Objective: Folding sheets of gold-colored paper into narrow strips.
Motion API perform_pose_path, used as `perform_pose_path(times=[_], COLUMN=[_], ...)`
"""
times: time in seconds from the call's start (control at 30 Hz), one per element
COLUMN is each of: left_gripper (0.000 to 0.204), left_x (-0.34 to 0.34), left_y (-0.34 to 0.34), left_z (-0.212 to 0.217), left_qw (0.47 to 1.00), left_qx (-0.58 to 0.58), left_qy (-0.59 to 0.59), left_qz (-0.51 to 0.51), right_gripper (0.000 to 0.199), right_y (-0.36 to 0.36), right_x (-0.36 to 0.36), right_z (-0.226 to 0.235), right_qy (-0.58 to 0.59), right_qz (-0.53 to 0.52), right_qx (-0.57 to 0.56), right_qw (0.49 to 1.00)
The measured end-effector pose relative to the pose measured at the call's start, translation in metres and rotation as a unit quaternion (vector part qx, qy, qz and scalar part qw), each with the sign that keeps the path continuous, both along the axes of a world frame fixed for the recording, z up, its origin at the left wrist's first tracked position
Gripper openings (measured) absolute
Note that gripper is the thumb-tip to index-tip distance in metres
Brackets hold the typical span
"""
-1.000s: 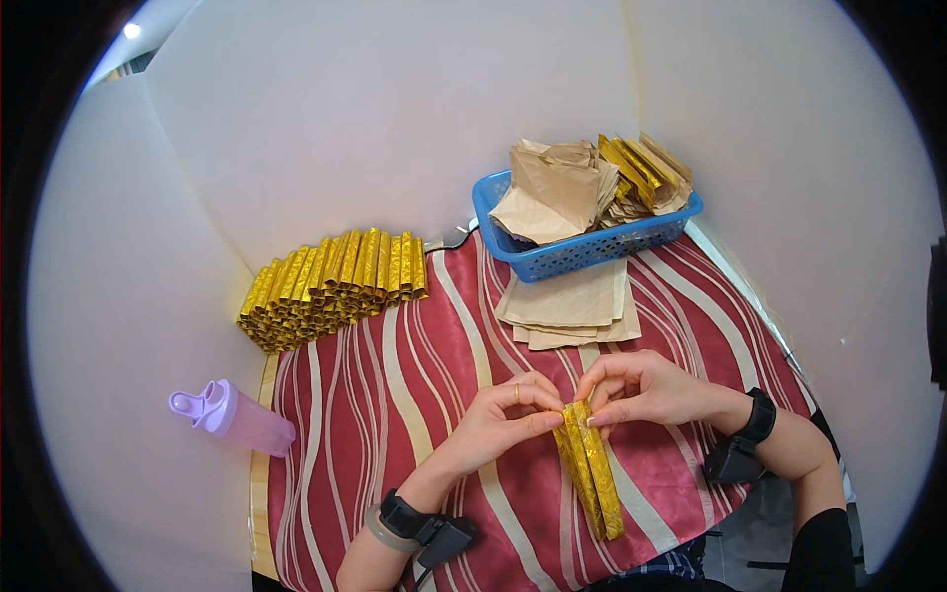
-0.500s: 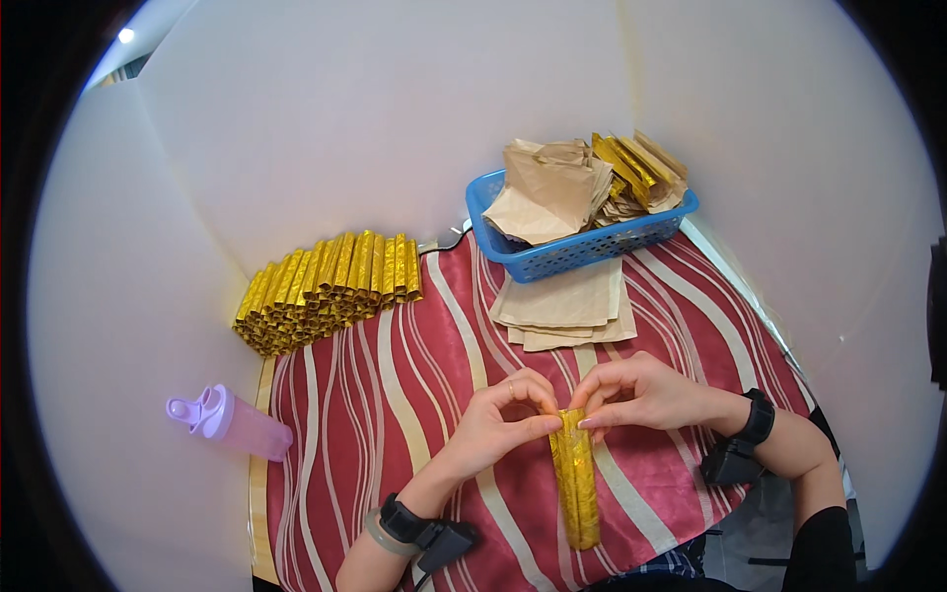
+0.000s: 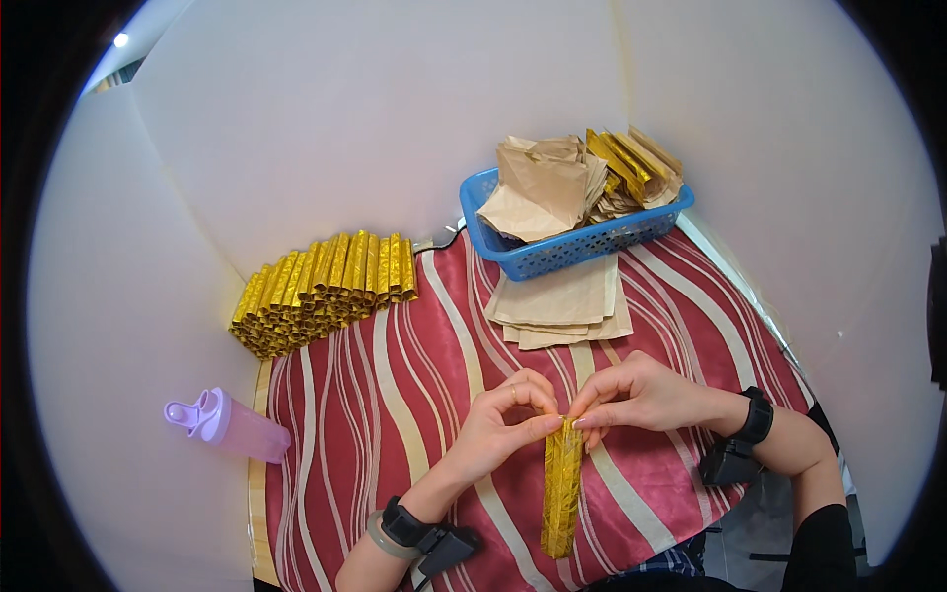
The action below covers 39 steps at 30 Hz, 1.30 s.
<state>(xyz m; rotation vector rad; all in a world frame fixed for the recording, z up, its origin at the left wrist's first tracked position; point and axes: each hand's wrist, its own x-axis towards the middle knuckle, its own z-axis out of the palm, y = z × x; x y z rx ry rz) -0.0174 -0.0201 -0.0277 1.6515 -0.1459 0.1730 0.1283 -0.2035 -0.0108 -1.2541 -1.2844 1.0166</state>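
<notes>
At the far left, a lilac plastic bottle (image 3: 225, 426) lies on its side at the edge of the worktop (image 3: 395, 414), which is covered by a red cloth with wavy cream stripes. Behind it, against the white wall, a neat row of gold foil rolls (image 3: 321, 289) is stacked side by side. In the middle foreground, the left hand (image 3: 503, 422) and the right hand (image 3: 641, 395) meet fingertip to fingertip, both pinched closed on the top end of one long gold foil roll (image 3: 561, 486). The roll rests lengthwise on the cloth, pointing toward the person. It looks light, thin and easily crushed, with a slick, shiny skin, so it probably wants a gentle pinch at the ends rather than a squeeze around the middle. Each wrist wears a dark band. Further back and to the right, a stack of flat tan paper sheets (image 3: 562, 308) sits just in front of a blue plastic basket (image 3: 582, 249), which holds crumpled tan paper and several folded gold pieces.
</notes>
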Motion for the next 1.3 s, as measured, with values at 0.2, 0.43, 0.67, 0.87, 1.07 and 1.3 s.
perform_pose_path(times=[0.2,0.43,0.67,0.87,1.07,1.3], left_gripper=[0.009,0.010,0.010,0.011,0.014,0.009], left_x=[0.000,0.000,0.001,0.000,0.005,-0.006], left_y=[-0.002,-0.005,-0.008,-0.008,-0.008,0.037], left_z=[-0.001,-0.002,-0.002,-0.002,-0.003,0.001], left_qw=[0.999,1.000,1.000,1.000,1.000,0.931], left_qx=[-0.030,0.005,0.004,0.014,-0.010,-0.138], left_qy=[0.022,-0.015,-0.015,-0.017,0.007,-0.050], left_qz=[0.007,0.011,0.017,0.006,0.008,0.335], right_gripper=[0.018,0.019,0.019,0.018,0.017,0.011], right_y=[-0.001,-0.001,-0.003,0.001,-0.002,-0.003], right_x=[0.000,0.001,0.001,-0.002,-0.002,0.020], right_z=[0.001,-0.001,0.001,0.000,0.009,0.005], right_qy=[0.014,0.031,0.025,0.017,-0.051,0.030], right_qz=[0.002,0.020,0.025,0.037,0.026,-0.197], right_qx=[-0.013,-0.027,-0.030,-0.005,-0.042,0.041], right_qw=[1.000,0.999,0.999,0.999,0.997,0.979])
